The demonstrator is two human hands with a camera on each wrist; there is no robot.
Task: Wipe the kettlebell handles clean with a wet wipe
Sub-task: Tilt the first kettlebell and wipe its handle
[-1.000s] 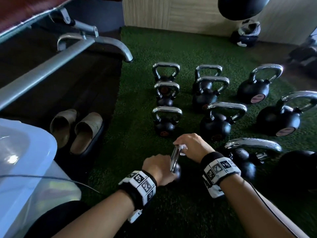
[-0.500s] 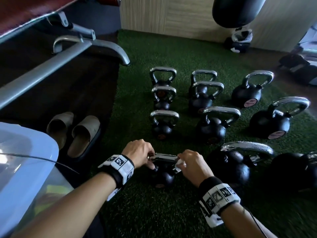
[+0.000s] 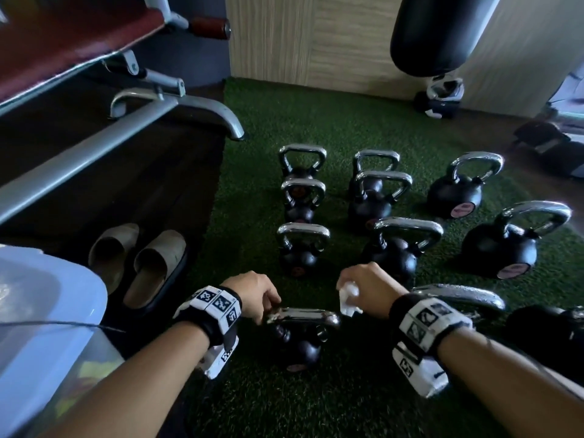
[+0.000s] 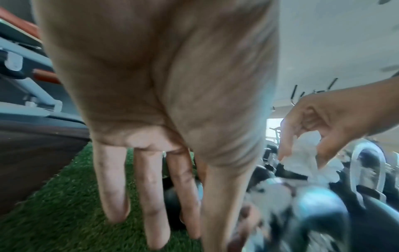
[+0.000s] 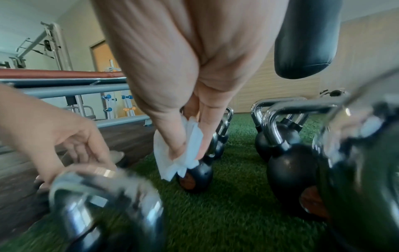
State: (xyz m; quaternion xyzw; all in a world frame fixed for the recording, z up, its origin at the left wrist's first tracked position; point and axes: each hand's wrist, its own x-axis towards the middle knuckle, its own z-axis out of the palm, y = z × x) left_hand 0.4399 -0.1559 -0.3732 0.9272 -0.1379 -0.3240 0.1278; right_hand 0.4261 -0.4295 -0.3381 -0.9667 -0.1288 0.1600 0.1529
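Item 1: small kettlebell (image 3: 295, 346), black ball with chrome handle (image 3: 301, 317), upright on the green artificial turf (image 3: 262, 128), near its front edge and close to its left edge.

Item 2: left hand (image 3: 252, 294), resting on the left end of that handle; fingers point down beside it and the thumb lies along its near side. The wrist view is blurred here, so whether the fingers close round the bar cannot be told.

Item 3: right hand (image 3: 368, 287), raised just past the right end of the same handle and apart from it, thumb and fingers pinching a crumpled white wet wipe (image 3: 347, 298). The wipe hangs below the fingertips and appears clear of the chrome.

Item 4: 9 further kettlebells on the turf behind and to the right. 3 small ones stand in a column directly beyond the held one, the nearest (image 3: 300, 251) well apart from both hands. 3 medium ones form the next column to the right. Larger ones stand along the right side.

Item 5: pair of beige slippers (image 3: 139, 263) on the dark floor, just off the turf's left edge.

Item 6: black punching bag (image 3: 442, 33) hanging over the turf's far right corner.

Item 7: translucent plastic tub (image 3: 44, 327) at lower left.
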